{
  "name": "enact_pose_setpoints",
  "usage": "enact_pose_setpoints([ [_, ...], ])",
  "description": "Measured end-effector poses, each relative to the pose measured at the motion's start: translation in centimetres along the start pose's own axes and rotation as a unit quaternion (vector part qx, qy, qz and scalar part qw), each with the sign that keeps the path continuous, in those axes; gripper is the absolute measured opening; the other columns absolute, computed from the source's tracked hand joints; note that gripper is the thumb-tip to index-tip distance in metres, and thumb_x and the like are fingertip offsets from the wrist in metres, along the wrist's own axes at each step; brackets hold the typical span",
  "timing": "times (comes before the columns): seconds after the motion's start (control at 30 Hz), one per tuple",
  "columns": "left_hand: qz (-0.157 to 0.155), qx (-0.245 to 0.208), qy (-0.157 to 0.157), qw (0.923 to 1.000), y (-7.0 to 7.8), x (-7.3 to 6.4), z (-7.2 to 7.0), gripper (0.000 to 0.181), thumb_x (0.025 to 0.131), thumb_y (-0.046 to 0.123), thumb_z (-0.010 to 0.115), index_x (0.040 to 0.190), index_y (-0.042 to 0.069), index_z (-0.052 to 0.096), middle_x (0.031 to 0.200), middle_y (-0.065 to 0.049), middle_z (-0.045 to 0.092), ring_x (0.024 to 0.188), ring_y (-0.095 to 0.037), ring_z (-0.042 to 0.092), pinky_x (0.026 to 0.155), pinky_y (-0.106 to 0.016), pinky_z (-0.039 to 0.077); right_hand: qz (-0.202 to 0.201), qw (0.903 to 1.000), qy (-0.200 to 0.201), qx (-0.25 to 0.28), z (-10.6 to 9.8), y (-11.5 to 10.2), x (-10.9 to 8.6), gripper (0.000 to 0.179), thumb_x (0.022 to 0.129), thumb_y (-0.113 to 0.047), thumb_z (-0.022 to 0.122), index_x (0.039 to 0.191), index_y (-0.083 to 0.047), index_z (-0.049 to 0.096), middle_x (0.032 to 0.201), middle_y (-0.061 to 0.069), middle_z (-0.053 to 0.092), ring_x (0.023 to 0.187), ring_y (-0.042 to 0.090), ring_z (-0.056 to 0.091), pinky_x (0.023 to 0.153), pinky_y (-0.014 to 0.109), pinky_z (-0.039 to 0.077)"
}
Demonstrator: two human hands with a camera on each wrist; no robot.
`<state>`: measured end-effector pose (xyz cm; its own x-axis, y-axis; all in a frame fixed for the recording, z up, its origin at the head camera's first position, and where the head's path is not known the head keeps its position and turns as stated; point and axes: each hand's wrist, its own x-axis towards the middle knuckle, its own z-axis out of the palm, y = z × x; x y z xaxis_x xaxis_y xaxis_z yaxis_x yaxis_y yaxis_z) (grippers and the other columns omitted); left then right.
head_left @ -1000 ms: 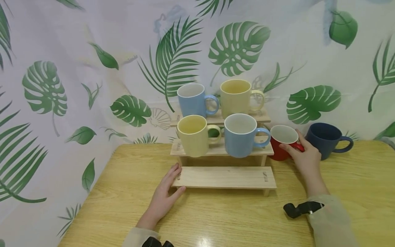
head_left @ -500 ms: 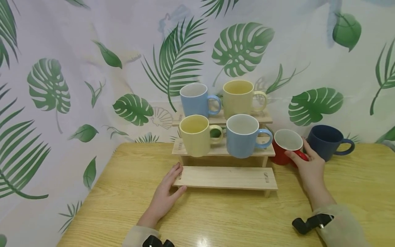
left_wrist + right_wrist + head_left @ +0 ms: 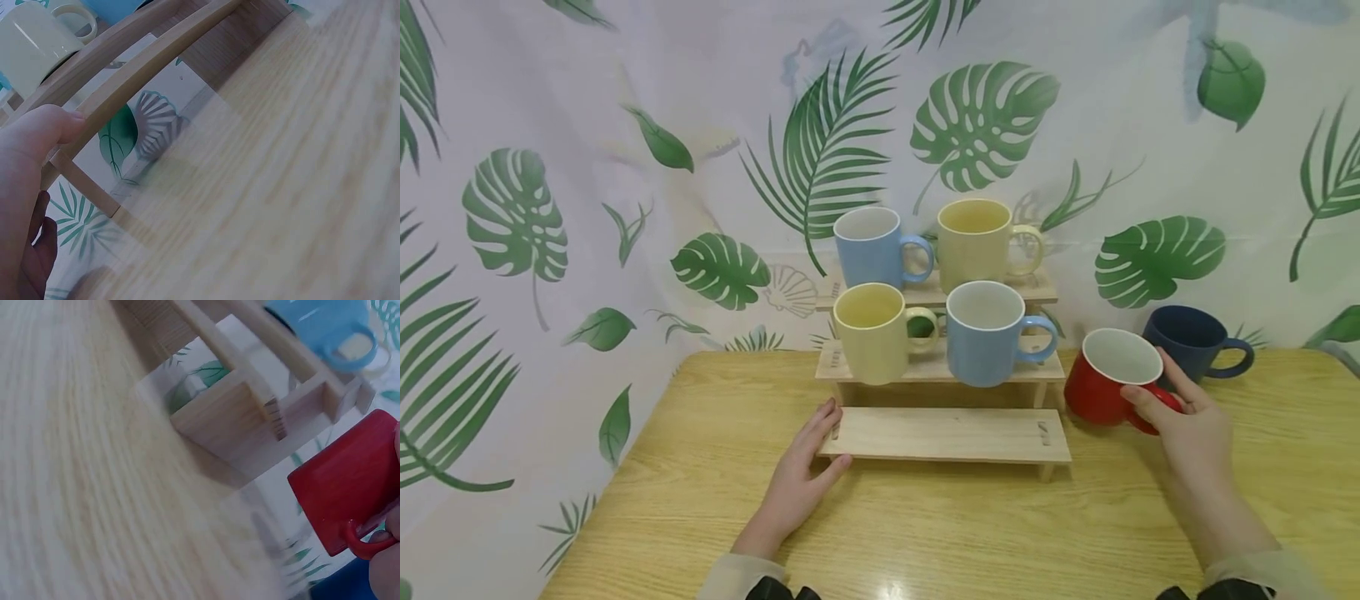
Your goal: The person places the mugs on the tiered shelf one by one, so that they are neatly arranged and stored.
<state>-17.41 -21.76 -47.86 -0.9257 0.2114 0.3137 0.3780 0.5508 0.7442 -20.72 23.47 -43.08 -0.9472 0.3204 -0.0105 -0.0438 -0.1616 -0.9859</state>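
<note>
My right hand [image 3: 1198, 437] grips a red mug [image 3: 1097, 392] by its handle side, thumb at the near rim and fingers at the far side. The mug tilts slightly, white inside, close to the right end of a three-tier wooden rack [image 3: 955, 432]. In the right wrist view the red mug [image 3: 347, 481] hangs beside the rack's end panel. My left hand [image 3: 797, 479] holds the left end of the lowest step, thumb on the front edge, fingers at the back corner. The left wrist view shows the thumb of the left hand [image 3: 31, 147] against that edge.
On the middle step stand a yellow mug [image 3: 872, 337] and a light blue mug [image 3: 985, 337]. Another blue mug [image 3: 868, 250] and yellow mug [image 3: 973, 242] occupy the top step. A navy mug [image 3: 1187, 337] stands behind the right hand, near the leaf-patterned backdrop [image 3: 700, 167].
The red mug has come away from beside the rack, toward me and to the right, in my right hand. My left hand stays on the rack's lowest step.
</note>
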Motion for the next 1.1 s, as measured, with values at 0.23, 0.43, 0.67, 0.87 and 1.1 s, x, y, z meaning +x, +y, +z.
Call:
enact_pose_setpoints([
  [0.23, 0.005, -0.005, -0.003, 1.0, 0.0, 0.1, 0.1, 0.061, 0.093, 0.035, 0.062, 0.147, 0.018, 0.04, 0.156, 0.001, 0.026, 0.143, -0.015, 0.018, 0.112, -0.047, 0.022, -0.042, 0.9902, -0.094, 0.094, -1.4, -2.4, -2.1, 0.055, 0.086, 0.005, 0.066, 0.135, -0.019, 0.057, 0.091, -0.008, 0.069, 0.073, 0.004, 0.066, 0.067, 0.016, 0.054],
  [0.43, 0.0, 0.0, 0.0, 1.0, -0.1, 0.1, 0.0, 0.06, 0.093, 0.036, 0.062, 0.147, 0.022, 0.04, 0.155, 0.005, 0.026, 0.142, -0.013, 0.019, 0.113, -0.045, 0.021, -0.049, 0.981, -0.151, 0.112, -2.2, -3.2, -3.8, 0.054, 0.088, 0.014, 0.057, 0.134, -0.013, 0.057, 0.116, -0.008, 0.063, 0.087, 0.011, 0.069, 0.066, 0.028, 0.057],
  [0.67, -0.001, 0.005, -0.001, 1.0, -0.1, 0.0, -0.1, 0.06, 0.093, 0.036, 0.062, 0.147, 0.022, 0.039, 0.155, 0.011, 0.025, 0.142, -0.013, 0.019, 0.113, -0.044, 0.021, -0.045, 0.9721, -0.206, 0.103, -1.5, -3.6, -5.4, 0.054, 0.088, 0.016, 0.054, 0.133, -0.013, 0.058, 0.118, -0.007, 0.065, 0.092, 0.014, 0.069, 0.067, 0.031, 0.057],
  [0.87, -0.002, 0.005, 0.0, 1.0, 0.0, 0.0, -0.2, 0.06, 0.093, 0.036, 0.062, 0.147, 0.02, 0.04, 0.155, 0.01, 0.026, 0.142, -0.013, 0.019, 0.113, -0.044, 0.021, -0.048, 0.9675, -0.248, 0.002, 0.9, -3.5, -6.5, 0.056, 0.087, 0.012, 0.06, 0.135, -0.018, 0.057, 0.114, -0.009, 0.067, 0.091, 0.011, 0.068, 0.071, 0.025, 0.056],
  [1.1, 0.0, 0.002, 0.001, 1.0, 0.0, 0.0, -0.1, 0.06, 0.093, 0.035, 0.062, 0.147, 0.02, 0.04, 0.154, 0.01, 0.026, 0.142, -0.013, 0.02, 0.113, -0.043, 0.022, -0.025, 0.9603, -0.255, -0.11, 5.2, -3.7, -7.5, 0.057, 0.085, -0.001, 0.07, 0.137, -0.016, 0.054, 0.115, -0.016, 0.064, 0.092, 0.01, 0.066, 0.073, 0.028, 0.057],
])
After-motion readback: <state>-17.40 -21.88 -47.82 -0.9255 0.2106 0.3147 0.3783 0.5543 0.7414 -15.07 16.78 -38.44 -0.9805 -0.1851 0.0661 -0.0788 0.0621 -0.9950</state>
